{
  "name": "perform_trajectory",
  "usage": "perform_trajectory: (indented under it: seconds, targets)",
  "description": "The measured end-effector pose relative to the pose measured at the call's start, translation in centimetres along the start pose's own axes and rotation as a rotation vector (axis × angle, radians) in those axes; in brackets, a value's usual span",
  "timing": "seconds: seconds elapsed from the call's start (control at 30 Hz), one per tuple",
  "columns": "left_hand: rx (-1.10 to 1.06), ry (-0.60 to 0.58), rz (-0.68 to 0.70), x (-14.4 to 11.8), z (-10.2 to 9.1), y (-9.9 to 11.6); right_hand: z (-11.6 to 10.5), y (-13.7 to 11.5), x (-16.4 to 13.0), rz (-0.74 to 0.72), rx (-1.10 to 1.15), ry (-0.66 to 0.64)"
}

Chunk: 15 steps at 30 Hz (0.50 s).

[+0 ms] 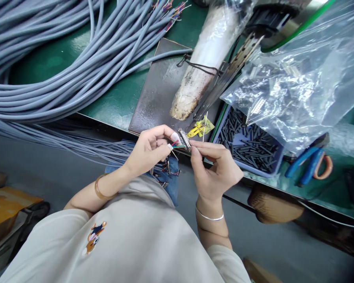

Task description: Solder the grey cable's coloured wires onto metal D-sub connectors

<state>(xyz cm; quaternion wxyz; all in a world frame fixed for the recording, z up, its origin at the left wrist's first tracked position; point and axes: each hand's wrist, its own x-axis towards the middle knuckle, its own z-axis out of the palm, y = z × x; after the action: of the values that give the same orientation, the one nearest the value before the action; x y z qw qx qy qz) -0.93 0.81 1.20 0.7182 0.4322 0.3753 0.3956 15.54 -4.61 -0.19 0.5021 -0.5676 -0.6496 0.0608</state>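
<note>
Metal-bodied, the small multi-pin connector (pixel 183 139) sits between your two hands just in front of the near edge of the green worktop (pixel 118 98), above your lap. Head view: your left hand (pixel 149 151) pinches the connector from the left, its grip clenched on the piece with thumb and forefinger, and coloured wires (pixel 177 146) run from the connector under those fingers. Your right hand (pixel 215 167) meets it from the right, forefinger and thumb closed at the connector's lower end; whether they press the connector itself or only a wire cannot be told. Further small connectors (pixel 165 173) lie on your lap below the hands. On the worktop, a dark metal plate (pixel 156 98) lies just behind the hands, with a white wrapped cylinder (pixel 203 63) resting on it. Grey cables (pixel 61 67) are heaped to the left. To the right, a blue tray of black sleeves (pixel 247 145) stands partly under a clear plastic bag (pixel 301 82), with blue-handled pliers (pixel 308 161) beside it.
</note>
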Motion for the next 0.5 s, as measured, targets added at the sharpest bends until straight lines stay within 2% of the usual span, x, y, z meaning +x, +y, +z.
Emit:
perform_trajectory:
  seconds: [0.07, 0.13, 0.2, 0.27, 0.33, 0.5]
  targets:
    - [-0.038, 0.01, -0.046, -0.2, -0.2, -0.1, -0.3, 0.3, -0.4, 0.026, 0.038, 0.081]
    - [-0.077, 0.023, -0.073, -0.3, -0.3, -0.3, -0.5, 0.6, -0.4, -0.076, 0.073, 0.265]
    - [-0.136, 0.017, -0.088, -0.3, -0.4, -0.3, -0.5, 0.7, -0.1, -0.202, 0.128, 0.507]
    - [-0.217, -0.015, -0.111, -0.2, -0.5, -0.3, -0.4, 0.6, 0.4, -0.214, 0.167, 0.633]
    - [-0.306, -0.057, -0.157, -0.1, -0.7, -0.2, -0.3, 0.3, 0.6, -0.155, 0.147, 0.615]
    - [-0.469, -0.098, -0.275, -0.1, -1.7, 0.1, -0.5, -0.2, -0.1, -0.122, 0.11, 0.362]
